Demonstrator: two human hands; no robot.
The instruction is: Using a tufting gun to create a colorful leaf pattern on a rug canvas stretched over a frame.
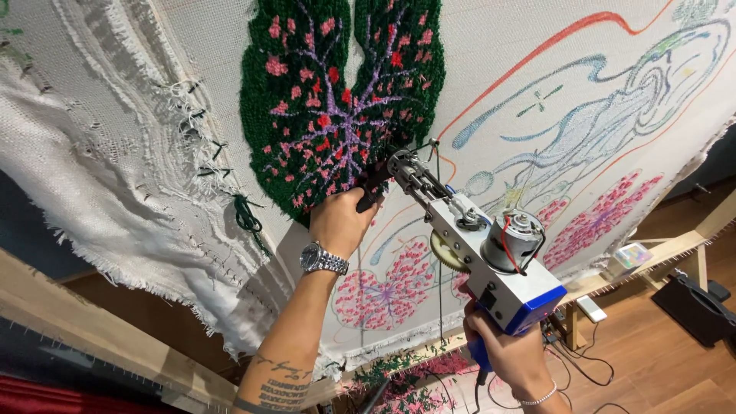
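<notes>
Gripping the black front handle [373, 186] of the tufting gun [468, 245], the left hand [340, 222] has its fingers wrapped tight, knuckles just beside the stretched backing cloth [537, 69]. The right hand [512, 354] is closed round the blue rear grip [481, 354] below the motor [512, 239]. The gun's needle end touches the cloth at the lower edge of the dark green tufted patch [337, 100] with pink and purple flowers, near the cloth's middle. To do this well, I judge, keep the nose pressed square and firm to the cloth, follow the drawn lines, and keep the trailing yarn [438, 307] slack. The wooden frame [675, 249] borders the cloth's lower edge.
</notes>
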